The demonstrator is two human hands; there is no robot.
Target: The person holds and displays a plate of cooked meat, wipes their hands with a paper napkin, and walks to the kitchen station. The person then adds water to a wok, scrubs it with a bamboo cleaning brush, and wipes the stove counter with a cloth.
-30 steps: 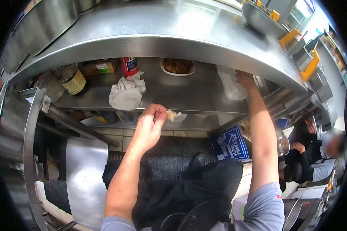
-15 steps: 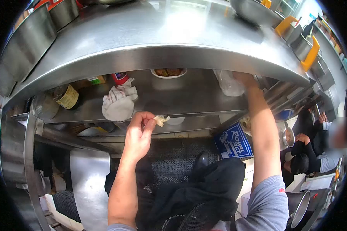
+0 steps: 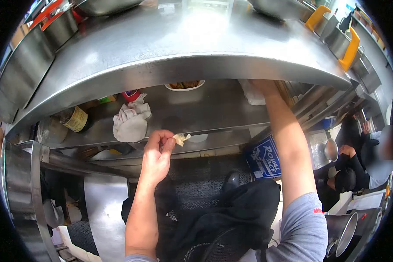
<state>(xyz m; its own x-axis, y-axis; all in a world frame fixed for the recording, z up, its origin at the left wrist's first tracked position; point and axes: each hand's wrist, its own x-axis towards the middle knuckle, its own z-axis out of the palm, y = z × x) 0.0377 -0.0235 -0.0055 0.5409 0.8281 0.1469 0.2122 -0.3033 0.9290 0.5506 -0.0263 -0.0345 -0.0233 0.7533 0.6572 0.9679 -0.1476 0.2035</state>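
The left hand has a pale scrap pinched at its tips, on the near side of the bench. Such a small hold could slip and drop it. Right hand's under the bench, right by a bag; can't tell if it's gripping. Bench edge blocks the view, so knuckles could get knocked.

I see a gap along the shelf between cloth and plastic bag; counter overhangs, white dish farther in.
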